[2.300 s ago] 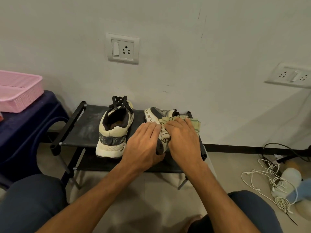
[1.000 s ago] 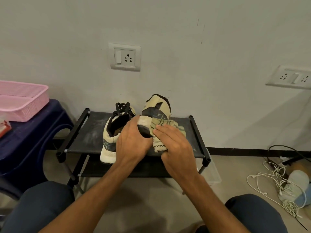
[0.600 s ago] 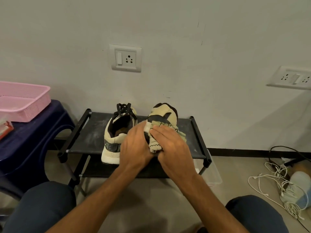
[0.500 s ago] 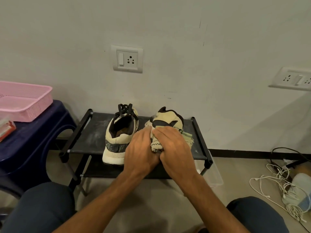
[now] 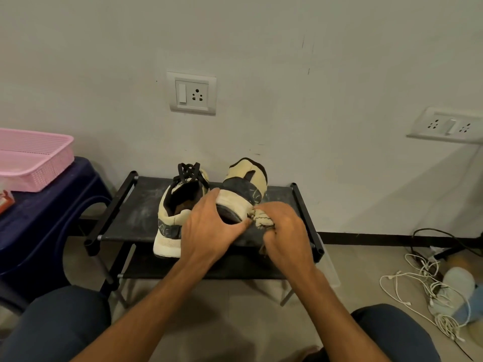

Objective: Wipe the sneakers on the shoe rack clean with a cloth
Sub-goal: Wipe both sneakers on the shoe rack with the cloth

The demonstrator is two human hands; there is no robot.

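Note:
Two cream sneakers with dark trim are at the black shoe rack (image 5: 130, 220). The left sneaker (image 5: 180, 207) stands upright on the top shelf, its heel toward me and black laces at the far end. My left hand (image 5: 211, 228) grips the heel of the right sneaker (image 5: 244, 186), which is tipped up on end with its toe pointing up. A bunched pale cloth (image 5: 262, 220) is held in my right hand (image 5: 285, 231) against the lower right side of that sneaker's heel.
A dark blue stool (image 5: 44, 226) with a pink basket (image 5: 34, 158) stands left of the rack. Tangled white cables (image 5: 428, 291) and a pale blue object lie on the floor at right. Wall sockets (image 5: 192, 93) sit above the rack. My knees frame the bottom.
The right sneaker was lifted from lying on the shelf and tipped up on end. My right hand slid the cloth from the sneaker's upper side down to its heel edge.

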